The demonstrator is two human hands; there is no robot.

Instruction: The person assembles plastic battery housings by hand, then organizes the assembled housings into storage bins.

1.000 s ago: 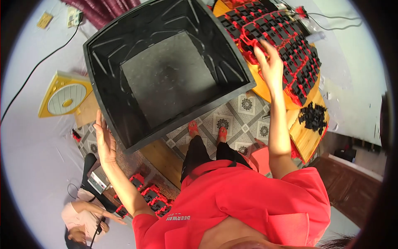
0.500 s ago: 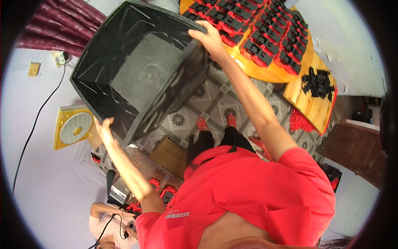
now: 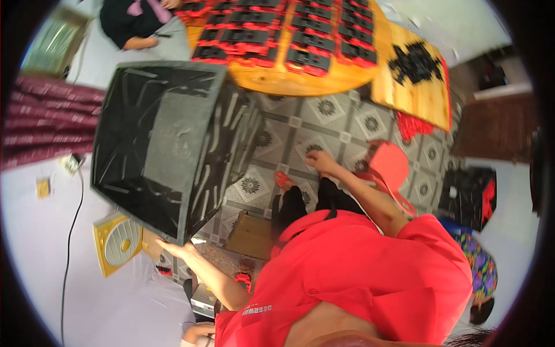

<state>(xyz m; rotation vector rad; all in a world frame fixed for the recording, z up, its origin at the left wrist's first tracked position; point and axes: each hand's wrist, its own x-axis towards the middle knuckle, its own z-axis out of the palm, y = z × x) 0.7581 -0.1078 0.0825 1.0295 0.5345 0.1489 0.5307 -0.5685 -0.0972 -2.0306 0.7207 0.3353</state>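
A large black plastic crate (image 3: 196, 144), its inside bare, is held up at the left with its opening tilted toward me. My left hand (image 3: 178, 249) grips its lower rim near the corner; some fingers are hidden against the crate. My right hand (image 3: 321, 162) is off the crate, over the tiled floor in front of my legs. Its fingers are loosely bent and apart, with nothing visible in them.
A round wooden table (image 3: 277, 85) ahead bears rows of black-and-red parts (image 3: 309, 40). Black pieces (image 3: 417, 62) lie on a wooden board (image 3: 399, 101). A red plastic stool (image 3: 388, 168) stands right. A yellow fan (image 3: 119, 246) is left; other people (image 3: 130, 26) are nearby.
My right hand has let go of the crate's far rim and come back toward my body. The crate has turned and shifted nearer, still with my left hand. The view has swung.
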